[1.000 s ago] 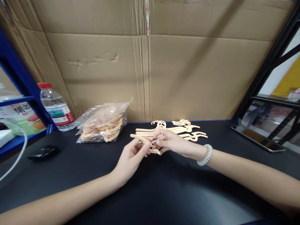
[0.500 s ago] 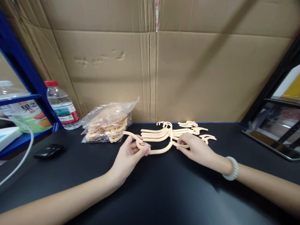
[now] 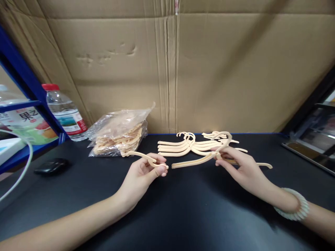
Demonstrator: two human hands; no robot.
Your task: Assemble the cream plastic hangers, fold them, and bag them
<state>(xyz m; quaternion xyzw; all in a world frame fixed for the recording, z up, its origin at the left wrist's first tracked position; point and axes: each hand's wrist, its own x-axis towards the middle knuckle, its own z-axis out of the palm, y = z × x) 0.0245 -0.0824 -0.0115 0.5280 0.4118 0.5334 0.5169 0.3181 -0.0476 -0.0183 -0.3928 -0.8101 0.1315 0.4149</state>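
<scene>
My left hand (image 3: 142, 177) pinches a small curved beige plastic piece (image 3: 137, 154), which has one long end pointing left and a rounded bend near my thumb. A beige clothes hanger (image 3: 193, 162) is gripped near its centre by my right hand (image 3: 239, 165). Its hook rises above my fingers, one arm reaches left and the other sticks out to the right behind my hand. The tip of the left arm is close to the small piece, with a narrow gap between them. Behind it, several matching hangers (image 3: 174, 149) lie in a row on the black table (image 3: 178, 209).
More curved beige pieces (image 3: 209, 135) lie at the back right. A clear plastic bag (image 3: 117, 130) of beige pieces stands left of the hangers. Further left are a black mouse (image 3: 51, 166), a water bottle (image 3: 66, 118) and a white cable (image 3: 30, 157). Cardboard (image 3: 117, 69) walls the back.
My right hand has lifted the front hanger away from the row and moved right and toward me, turning its hook up. My left hand keeps its piece nearly in place.
</scene>
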